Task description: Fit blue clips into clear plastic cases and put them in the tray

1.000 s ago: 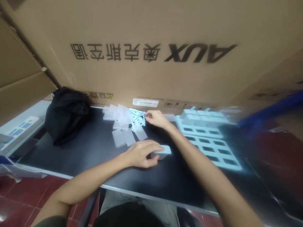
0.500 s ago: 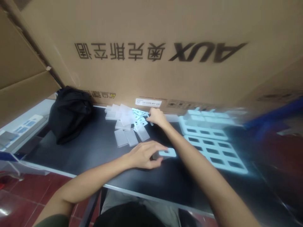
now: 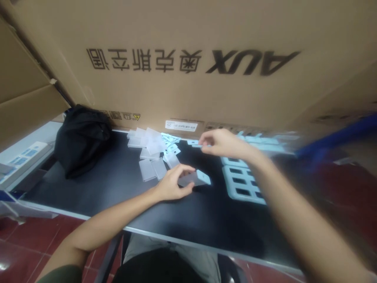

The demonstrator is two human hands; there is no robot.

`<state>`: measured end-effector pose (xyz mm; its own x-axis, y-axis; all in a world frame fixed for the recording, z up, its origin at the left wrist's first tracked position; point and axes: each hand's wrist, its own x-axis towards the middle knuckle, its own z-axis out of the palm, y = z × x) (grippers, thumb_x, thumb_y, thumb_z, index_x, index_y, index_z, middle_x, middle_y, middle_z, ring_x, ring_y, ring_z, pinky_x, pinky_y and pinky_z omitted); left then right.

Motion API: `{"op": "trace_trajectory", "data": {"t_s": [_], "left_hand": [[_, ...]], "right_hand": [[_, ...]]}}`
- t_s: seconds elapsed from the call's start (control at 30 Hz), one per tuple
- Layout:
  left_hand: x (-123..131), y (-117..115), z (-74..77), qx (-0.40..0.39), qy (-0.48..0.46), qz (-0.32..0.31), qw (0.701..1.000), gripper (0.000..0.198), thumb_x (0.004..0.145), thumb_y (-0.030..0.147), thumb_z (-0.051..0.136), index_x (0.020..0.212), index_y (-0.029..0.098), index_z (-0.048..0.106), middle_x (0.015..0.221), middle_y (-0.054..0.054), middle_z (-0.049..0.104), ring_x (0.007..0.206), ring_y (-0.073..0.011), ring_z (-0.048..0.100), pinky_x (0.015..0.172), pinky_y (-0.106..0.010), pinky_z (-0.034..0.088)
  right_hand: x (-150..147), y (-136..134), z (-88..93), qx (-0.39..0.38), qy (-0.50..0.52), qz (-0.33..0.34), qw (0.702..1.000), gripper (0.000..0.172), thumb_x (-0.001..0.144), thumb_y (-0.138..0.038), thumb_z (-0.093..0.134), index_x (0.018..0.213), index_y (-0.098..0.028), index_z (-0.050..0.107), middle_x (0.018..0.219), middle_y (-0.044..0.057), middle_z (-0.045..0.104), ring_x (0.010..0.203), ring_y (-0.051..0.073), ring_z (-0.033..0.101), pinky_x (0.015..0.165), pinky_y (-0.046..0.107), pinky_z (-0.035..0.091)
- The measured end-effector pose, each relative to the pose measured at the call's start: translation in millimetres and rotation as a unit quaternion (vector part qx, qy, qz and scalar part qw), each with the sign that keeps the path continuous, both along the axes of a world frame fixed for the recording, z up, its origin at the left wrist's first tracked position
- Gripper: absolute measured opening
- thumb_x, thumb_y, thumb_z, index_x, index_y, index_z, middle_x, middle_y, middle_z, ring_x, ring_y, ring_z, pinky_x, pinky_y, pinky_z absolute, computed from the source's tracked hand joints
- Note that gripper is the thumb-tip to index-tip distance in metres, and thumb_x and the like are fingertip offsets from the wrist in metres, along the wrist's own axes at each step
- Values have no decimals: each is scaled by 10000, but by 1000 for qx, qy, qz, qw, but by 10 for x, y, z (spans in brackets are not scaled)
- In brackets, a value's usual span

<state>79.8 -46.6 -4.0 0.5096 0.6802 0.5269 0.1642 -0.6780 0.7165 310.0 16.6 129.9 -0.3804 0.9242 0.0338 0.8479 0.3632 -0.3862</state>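
My left hand [image 3: 173,184] grips a flat translucent plastic case [image 3: 188,179] above the dark tabletop, its pale blue end facing right. Between the thumb and fingers of my right hand [image 3: 222,142] is a thin pale blue plastic piece with cut-out holes [image 3: 193,143], held near the back edge. To the left of that hand lies a loose heap of similar pale blue pieces [image 3: 170,142]. Several translucent cases [image 3: 149,169] lie beside and in front of the heap, some overlapping.
Pale blue racks with rectangular openings [image 3: 231,192] stand at right, partly behind my right forearm. A black cloth bundle [image 3: 82,141] sits at left. The large cardboard box [image 3: 188,94] walls off the back of the table [image 3: 118,192]. A white box [image 3: 26,161] lies far left.
My right hand has moved right, away from the heap, carrying the pale blue piece. The case in my left hand has tilted, and the view has shifted slightly.
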Motion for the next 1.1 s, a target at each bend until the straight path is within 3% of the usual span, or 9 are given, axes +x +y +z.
{"op": "trace_trajectory", "data": {"t_s": [0.13, 0.23, 0.8, 0.93, 1.1], "left_hand": [[10, 8, -21, -10, -14, 6, 1000, 389, 865, 247, 686, 1242, 192, 608, 1129, -82, 718, 950, -185, 704, 858, -316, 621], [20, 0, -46, -14, -19, 6, 1000, 388, 870, 254, 696, 1242, 190, 607, 1142, -85, 714, 947, -181, 709, 852, -314, 633], [43, -16, -121, -44, -46, 1, 998, 389, 875, 282, 720, 1233, 196, 597, 1160, -89, 698, 989, -184, 707, 848, -313, 658], [52, -30, -97, -39, -55, -3, 998, 376, 872, 269, 718, 1219, 192, 595, 1158, -93, 700, 992, -184, 711, 841, -305, 658], [60, -40, -114, -40, -70, -8, 997, 376, 862, 240, 732, 1208, 194, 591, 1171, -103, 701, 1037, -199, 714, 839, -302, 656]], "right_hand": [[161, -436, 333, -5, 20, 105, 994, 117, 760, -237, 644, 842, -256, 725, 783, -16, 743, 661, 152, 660, 626, 264, 477], [153, -613, 397, -16, 20, 128, 991, 87, 768, -242, 641, 836, -261, 692, 754, -22, 721, 618, 138, 629, 582, 259, 447], [52, -715, 157, -31, 77, 141, 987, 75, 818, -228, 626, 875, -254, 666, 753, -11, 694, 616, 138, 613, 594, 267, 454], [23, -717, 47, -57, 93, 135, 985, 171, 826, -244, 648, 997, -246, 665, 880, 12, 724, 672, 140, 637, 633, 271, 490], [16, -769, -3, -28, 96, 148, 984, 239, 811, -269, 707, 1048, -245, 686, 979, 45, 722, 802, 181, 650, 708, 306, 512]]}}
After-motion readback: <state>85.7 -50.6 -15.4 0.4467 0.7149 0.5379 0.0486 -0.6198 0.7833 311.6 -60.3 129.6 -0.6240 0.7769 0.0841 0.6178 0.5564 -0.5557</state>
